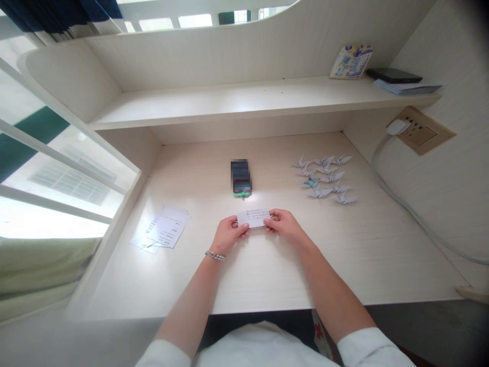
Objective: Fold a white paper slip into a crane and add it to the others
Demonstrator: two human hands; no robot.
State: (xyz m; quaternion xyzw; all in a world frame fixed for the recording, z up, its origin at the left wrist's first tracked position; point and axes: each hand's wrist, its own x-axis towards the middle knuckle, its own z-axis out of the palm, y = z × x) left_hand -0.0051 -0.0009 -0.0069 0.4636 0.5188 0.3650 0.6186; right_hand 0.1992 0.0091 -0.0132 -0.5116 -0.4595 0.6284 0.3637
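Note:
A small folded white paper (253, 217) with faint print is held between both hands just above the pale wooden desk (267, 275). My left hand (229, 232) pinches its left end; a silver bracelet sits on that wrist. My right hand (284, 226) pinches the right end. Just beyond the paper a phone (240, 177) lies on the desk on a green stand.
Several folded paper cranes (324, 179) lie in rows at the right of the desk. Printed sheets (164, 230) lie at the left. A shelf (244, 99) above carries a carton (350, 61), a dark device and papers. A plug and grey cable (405, 206) run along the right wall.

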